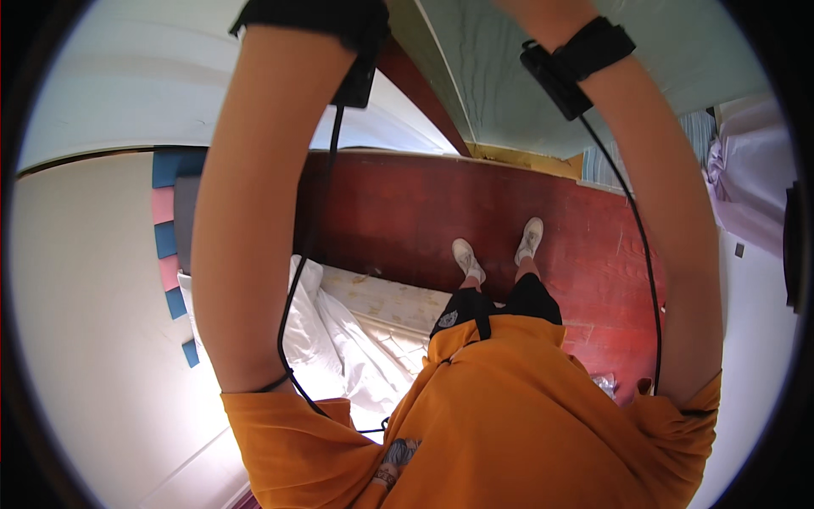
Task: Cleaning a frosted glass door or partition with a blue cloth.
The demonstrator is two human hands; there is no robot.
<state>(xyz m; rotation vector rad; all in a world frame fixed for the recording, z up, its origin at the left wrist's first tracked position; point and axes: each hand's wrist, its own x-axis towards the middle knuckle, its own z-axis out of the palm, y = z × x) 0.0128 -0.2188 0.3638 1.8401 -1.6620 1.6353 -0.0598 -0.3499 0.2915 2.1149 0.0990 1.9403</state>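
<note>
Both of my arms are raised, and both hands are cut off by the top edge. My left forearm (246, 212) rises from the orange sleeve to a black wrist strap (322, 17) with a small black box (354, 81) and a cable hanging from it. My right forearm (670, 220) carries a similar black strap and box (577, 64), with its cable running down to the shoulder. What either hand holds or touches is hidden.
I stand in an orange shirt (509, 416) and white shoes (468, 259) on a dark red floor (390, 212). A bed with white sheets (348, 339) lies at my left, blue and pink wall pads (165, 220) beside it. A pale green panel (509, 76) stands ahead.
</note>
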